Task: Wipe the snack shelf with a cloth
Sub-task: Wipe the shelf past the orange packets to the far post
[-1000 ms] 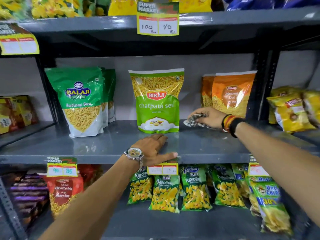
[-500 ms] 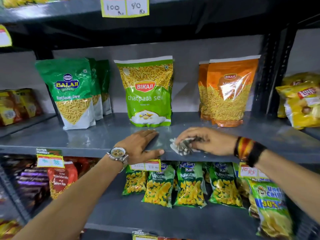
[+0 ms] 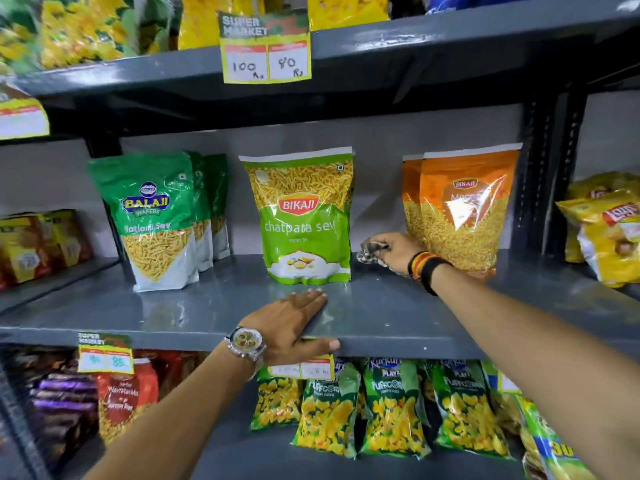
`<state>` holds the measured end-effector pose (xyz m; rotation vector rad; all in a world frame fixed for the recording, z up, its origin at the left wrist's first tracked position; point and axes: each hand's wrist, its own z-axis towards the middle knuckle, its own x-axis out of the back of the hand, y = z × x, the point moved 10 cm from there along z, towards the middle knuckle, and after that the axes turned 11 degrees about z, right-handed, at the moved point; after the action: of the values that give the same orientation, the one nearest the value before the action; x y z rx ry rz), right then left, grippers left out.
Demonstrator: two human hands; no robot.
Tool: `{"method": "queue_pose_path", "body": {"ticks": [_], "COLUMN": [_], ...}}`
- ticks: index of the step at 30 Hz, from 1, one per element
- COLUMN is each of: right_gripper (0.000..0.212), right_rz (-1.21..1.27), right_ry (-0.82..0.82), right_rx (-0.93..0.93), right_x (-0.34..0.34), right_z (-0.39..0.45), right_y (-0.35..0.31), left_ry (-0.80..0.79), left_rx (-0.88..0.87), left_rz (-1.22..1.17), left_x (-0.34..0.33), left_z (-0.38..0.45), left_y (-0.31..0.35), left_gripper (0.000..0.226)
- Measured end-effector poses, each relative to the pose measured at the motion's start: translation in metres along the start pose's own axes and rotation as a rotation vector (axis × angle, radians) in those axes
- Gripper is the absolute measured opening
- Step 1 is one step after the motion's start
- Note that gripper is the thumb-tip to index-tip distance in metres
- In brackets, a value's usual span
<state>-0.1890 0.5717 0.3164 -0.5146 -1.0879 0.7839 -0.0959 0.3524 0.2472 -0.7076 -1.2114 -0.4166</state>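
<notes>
Crumpled cloth (image 3: 371, 251), pale with dark mottling, bunched into a small wad and pinched in the fingers of the right hand (image 3: 394, 250). Pressed down far back on the grey snack shelf (image 3: 381, 317), in the gap between the green Bikaji chatpata sev pouch (image 3: 304, 216) and the orange Bikaji pouches (image 3: 467, 209). Just beside both; contact with either pouch hard to tell. Striped and black bands (image 3: 427, 268) round the right wrist.

Smooth, glossy painted metal underfoot, with soft reflections of the packets. Left hand (image 3: 294, 323) flat and spread at the front lip, palm down, thumb hooked over the edge, gripping nothing; metal wristwatch (image 3: 246, 342) at the wrist.

Upright glossy plastic pouches along the back: green Balaji Ratlami sev packs (image 3: 156, 220) in a row to the left, well apart from the wad. Yellow crinkled chip bags (image 3: 602, 230) on the next bay to the right, past a dark perforated upright (image 3: 535, 174). Handwritten price tag (image 3: 266, 53) clipped to the tier above. Puffcorn bags (image 3: 391, 407) hanging in a row below, partly hidden by both forearms.
</notes>
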Motion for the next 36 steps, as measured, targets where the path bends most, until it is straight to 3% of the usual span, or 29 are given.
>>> {"method": "queue_pose_path", "body": {"ticks": [10,14,20,29,31,33,36], "right_gripper": [0.016,0.031,0.033,0.032,0.031,0.027,0.027], "right_rz": [-0.261,-0.329,-0.425,-0.105,-0.01,0.025,-0.079], "right_ry": [0.078,-0.018,-0.167,-0.411,-0.355,-0.201,-0.129], "right_rx": [-0.156,-0.128,-0.023,0.064,0.073,0.074,-0.025], "right_x": [-0.021,-0.042,-0.055,-0.029,-0.014,0.003,-0.003], "right_z": [0.142,0.12,0.079,-0.036,-0.034,-0.017,-0.003], "right_y": [0.098,0.075,0.044,-0.011,-0.022,-0.019,0.008], "left_ry": [0.003,0.02,0.009,0.028,0.033,0.034,0.038], "left_rx": [-0.008,-0.016,-0.013,-0.021,-0.02,-0.018,-0.018], "left_rz": [-0.01,0.001,-0.014,0.018,0.018,0.014,0.008], "left_x": [-0.007,-0.005,-0.006,-0.006,-0.007,-0.007,-0.007], "left_z": [0.005,0.006,0.006,0.006,0.008,0.009,0.008], "left_y": [-0.004,-0.002,-0.002,-0.001,-0.002,-0.003,-0.003], "left_gripper": [0.113,0.104,0.121,0.123,0.123,0.122,0.121]}}
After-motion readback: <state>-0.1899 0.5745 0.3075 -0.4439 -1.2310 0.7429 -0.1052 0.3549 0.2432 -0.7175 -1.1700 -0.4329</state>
